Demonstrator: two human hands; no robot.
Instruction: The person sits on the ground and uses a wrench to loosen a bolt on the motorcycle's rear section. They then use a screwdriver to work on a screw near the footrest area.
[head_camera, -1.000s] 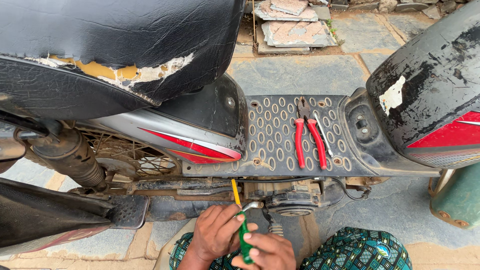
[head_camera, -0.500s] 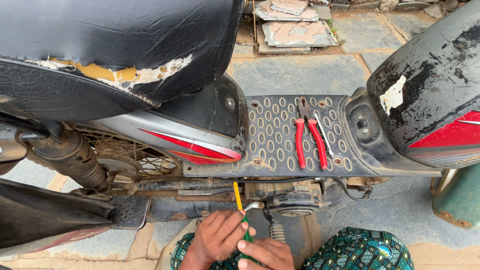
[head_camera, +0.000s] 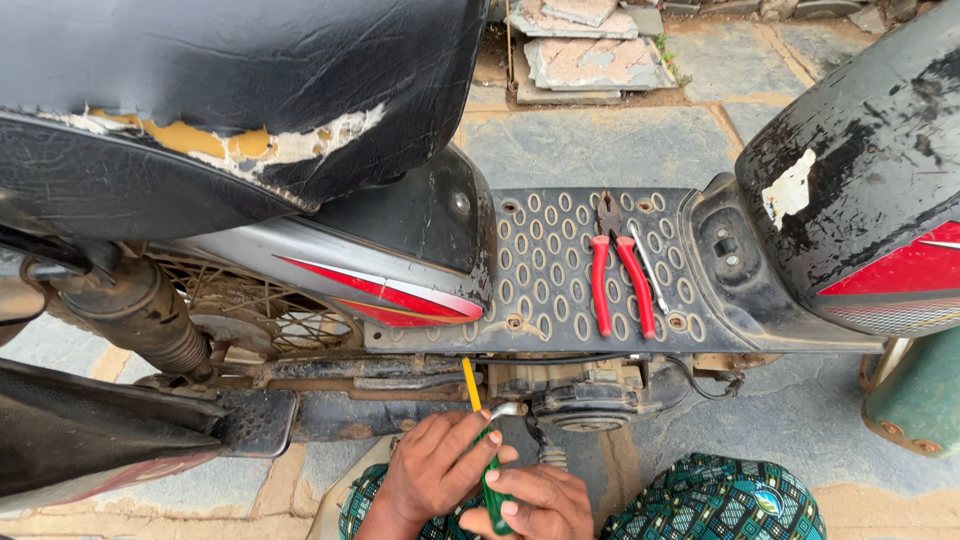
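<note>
1. Grey stone paving (head_camera: 600, 140) fills the far ground, with a stack of broken slabs (head_camera: 590, 45) at the far edge and a green container (head_camera: 920, 395) at the near right.
2. Across the middle stands a scooter, seen from above: its torn black seat (head_camera: 230, 90) at the far left shows yellow foam through the rip.
3. Perforated black footboard (head_camera: 560, 300) in the centre, and on it lie red-handled pliers (head_camera: 615, 275), closed, handles pointing near.
4. Just right of the pliers, a thin metal tool (head_camera: 652, 270) lies on the same board; what kind it is I cannot tell.
5. Down at the left, the spoked wheel (head_camera: 250, 310) and the dark exhaust pipe (head_camera: 140, 310) sit under the seat.
6. Below the footboard, the engine casing (head_camera: 590, 390) is exposed, rusty and dusty.
7. Now the hands, near centre! The left hand (head_camera: 435, 475) is curled, fingers wrapped round a small silver metal fitting (head_camera: 503, 410) just beside the casing.
8. The right hand (head_camera: 535, 500) is closed on the green handle of a screwdriver (head_camera: 492, 485), gripping it firmly.
9. A yellow stick-like piece (head_camera: 471, 385) rises from between the hands towards the footboard edge; whether it belongs to the screwdriver I cannot tell.
10. Green patterned cloth (head_camera: 720, 500) covers the person's knees at the near edge, either side of the hands.
</note>
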